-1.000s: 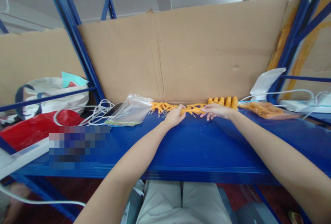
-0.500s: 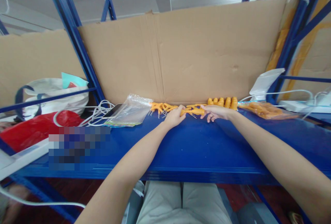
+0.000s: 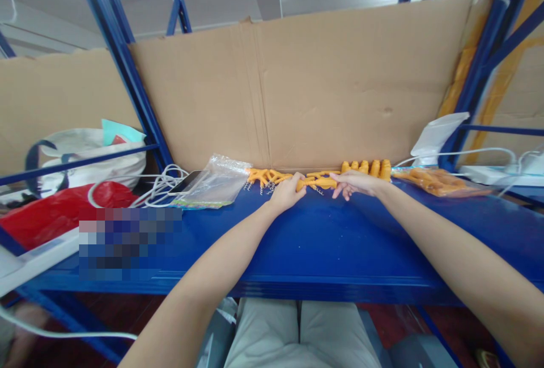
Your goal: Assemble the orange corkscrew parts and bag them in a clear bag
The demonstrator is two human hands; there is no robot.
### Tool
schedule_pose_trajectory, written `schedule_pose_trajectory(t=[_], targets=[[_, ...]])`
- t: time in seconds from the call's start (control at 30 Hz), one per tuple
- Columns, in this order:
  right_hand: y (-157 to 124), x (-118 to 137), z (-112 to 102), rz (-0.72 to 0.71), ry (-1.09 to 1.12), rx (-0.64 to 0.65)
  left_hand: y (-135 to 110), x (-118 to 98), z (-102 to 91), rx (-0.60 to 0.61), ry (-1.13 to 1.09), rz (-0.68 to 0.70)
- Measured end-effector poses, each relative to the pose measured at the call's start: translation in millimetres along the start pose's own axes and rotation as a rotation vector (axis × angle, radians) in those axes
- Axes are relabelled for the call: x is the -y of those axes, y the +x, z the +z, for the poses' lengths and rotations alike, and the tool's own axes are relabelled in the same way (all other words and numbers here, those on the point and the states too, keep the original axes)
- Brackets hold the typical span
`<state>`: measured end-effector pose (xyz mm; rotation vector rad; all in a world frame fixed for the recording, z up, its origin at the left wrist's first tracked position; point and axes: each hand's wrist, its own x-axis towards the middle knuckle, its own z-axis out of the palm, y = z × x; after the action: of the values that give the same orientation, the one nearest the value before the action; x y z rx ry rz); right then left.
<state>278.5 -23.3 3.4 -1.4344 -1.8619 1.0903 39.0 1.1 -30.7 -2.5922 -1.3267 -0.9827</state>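
A heap of small orange plastic parts with metal springs [image 3: 272, 177] lies at the back of the blue shelf [image 3: 323, 243], against the cardboard. My left hand [image 3: 286, 192] is closed round one orange piece [image 3: 317, 182] at the heap's middle. My right hand [image 3: 356, 182] pinches the other end of that same piece, fingers bent down onto the shelf. A row of upright orange pieces [image 3: 369, 167] stands just behind my right hand.
A clear plastic bag [image 3: 215, 184] lies left of the heap, beside a phone [image 3: 186, 180] and white cables [image 3: 159, 184]. A bag of orange parts [image 3: 437, 181] and a white power strip [image 3: 493, 174] sit at the right. A red bag [image 3: 55, 209] and blue uprights [image 3: 123, 67] stand at the left.
Both hands stay on the orange piece; my right hand's fingers have curled slightly lower toward the shelf. Nothing else moved.
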Motion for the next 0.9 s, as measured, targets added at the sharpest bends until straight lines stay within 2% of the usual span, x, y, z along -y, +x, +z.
schedule_pose_trajectory(t=[0.17, 0.33, 0.5, 0.63, 0.8, 0.9], targets=[[4, 0, 3, 0.063, 0.016, -0.023, -1, -5, -2.1, -0.006, 0.014, -0.010], [8, 2, 7, 0.134, 0.067, 0.000, -2, -9, -2.9, -0.011, 0.064, -0.017], [5, 6, 3, 0.194, 0.142, 0.027, 0, -10, -1.0, -0.023, 0.023, -0.034], [0, 9, 2, 0.165, 0.270, 0.057, 0, -12, 1.1, -0.048, -0.033, -0.044], [-3, 14, 0, 0.050, 0.443, -0.037, 2, -13, 3.1, -0.112, -0.175, -0.073], [-2, 15, -4, 0.019, 0.533, -0.164, 5, -10, 7.4, -0.139, -0.298, -0.106]])
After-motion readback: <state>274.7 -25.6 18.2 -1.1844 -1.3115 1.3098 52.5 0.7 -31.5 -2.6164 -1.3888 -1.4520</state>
